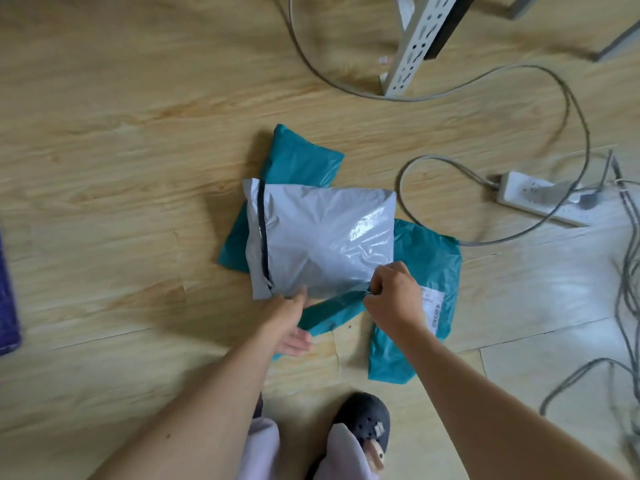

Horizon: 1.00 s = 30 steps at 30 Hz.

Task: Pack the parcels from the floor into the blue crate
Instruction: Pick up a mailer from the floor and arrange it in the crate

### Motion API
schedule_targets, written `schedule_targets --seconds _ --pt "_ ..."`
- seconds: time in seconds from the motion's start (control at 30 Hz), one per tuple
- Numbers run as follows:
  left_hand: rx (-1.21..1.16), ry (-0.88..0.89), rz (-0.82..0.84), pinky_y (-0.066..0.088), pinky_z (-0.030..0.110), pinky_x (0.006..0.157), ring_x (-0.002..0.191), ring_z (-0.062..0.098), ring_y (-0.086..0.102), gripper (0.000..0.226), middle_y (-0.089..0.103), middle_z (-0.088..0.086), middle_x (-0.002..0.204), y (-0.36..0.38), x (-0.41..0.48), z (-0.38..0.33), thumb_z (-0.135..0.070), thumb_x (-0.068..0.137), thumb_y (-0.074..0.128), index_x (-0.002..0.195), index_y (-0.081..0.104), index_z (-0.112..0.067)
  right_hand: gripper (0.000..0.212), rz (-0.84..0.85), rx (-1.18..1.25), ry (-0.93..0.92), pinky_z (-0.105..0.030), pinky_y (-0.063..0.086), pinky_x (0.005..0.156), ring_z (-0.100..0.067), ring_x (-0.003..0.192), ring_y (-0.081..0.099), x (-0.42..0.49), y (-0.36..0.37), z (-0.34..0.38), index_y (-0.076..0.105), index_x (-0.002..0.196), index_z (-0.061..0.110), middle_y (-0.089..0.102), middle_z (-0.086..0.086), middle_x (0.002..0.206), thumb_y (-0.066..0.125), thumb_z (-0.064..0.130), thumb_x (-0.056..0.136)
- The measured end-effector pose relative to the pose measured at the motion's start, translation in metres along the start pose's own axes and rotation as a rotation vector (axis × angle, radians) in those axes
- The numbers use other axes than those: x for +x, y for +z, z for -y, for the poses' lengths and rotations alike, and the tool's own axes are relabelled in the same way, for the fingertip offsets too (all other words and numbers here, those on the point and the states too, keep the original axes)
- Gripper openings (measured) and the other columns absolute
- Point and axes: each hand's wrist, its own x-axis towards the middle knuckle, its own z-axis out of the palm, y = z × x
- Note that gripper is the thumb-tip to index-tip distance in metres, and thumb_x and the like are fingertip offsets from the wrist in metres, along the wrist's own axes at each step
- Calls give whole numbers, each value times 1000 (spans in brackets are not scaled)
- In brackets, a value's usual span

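A grey plastic parcel [318,237] lies on top of a pile of teal parcels on the wooden floor. One teal parcel [298,161] sticks out behind it, and another teal parcel [436,282] with a white label lies to the right. My left hand [291,317] reaches under the grey parcel's near edge, fingers hidden beneath it. My right hand [394,292] pinches the edge of a teal parcel [332,313] at the grey parcel's near right corner. A dark blue edge, maybe the crate [7,299], shows at the far left.
A white power strip [540,199] and grey cables [571,109] lie to the right. A perforated metal leg [415,46] stands at the back. My foot in a dark slipper [363,427] is near the bottom.
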Motion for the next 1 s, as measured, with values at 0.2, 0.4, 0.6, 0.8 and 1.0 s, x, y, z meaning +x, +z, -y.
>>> schedule_targets --seconds 0.2,0.4,0.6,0.8,1.0 --pt "-387 -44 -19 56 37 59 80 31 64 66 56 23 119 -19 -92 -8 -52 90 51 142 32 -18 32 70 80 4 -26 26 48 -27 65 48 -49 -66 44 32 55 18 53 -4 62 52 -4 67" --pt "-640 208 -314 54 37 75 92 27 54 13 56 16 123 -59 -183 -29 2 87 56 96 61 -6 35 116 53 -258 -33 33 53 -26 63 43 -111 -132 119 24 57 20 57 -12 68 53 -1 61" --pt "-665 407 -592 52 37 91 96 26 57 51 58 4 128 -111 -276 -35 16 76 49 113 66 -14 24 218 -180 -383 -20 33 58 -19 80 50 -156 -203 191 53 88 21 57 7 97 56 6 69" --pt "-783 493 -597 49 35 79 87 25 53 44 55 4 105 -166 -354 -17 19 74 51 91 65 -19 44 175 -312 -309 -30 41 67 -26 89 54 -178 -244 260 48 115 20 60 -6 112 46 -1 76" --pt "-895 529 -555 38 27 57 86 25 54 44 59 8 101 -237 -395 18 17 69 53 74 61 -26 61 130 -298 -354 -30 43 71 -28 103 56 -207 -240 339 38 133 26 49 -3 131 44 1 78"
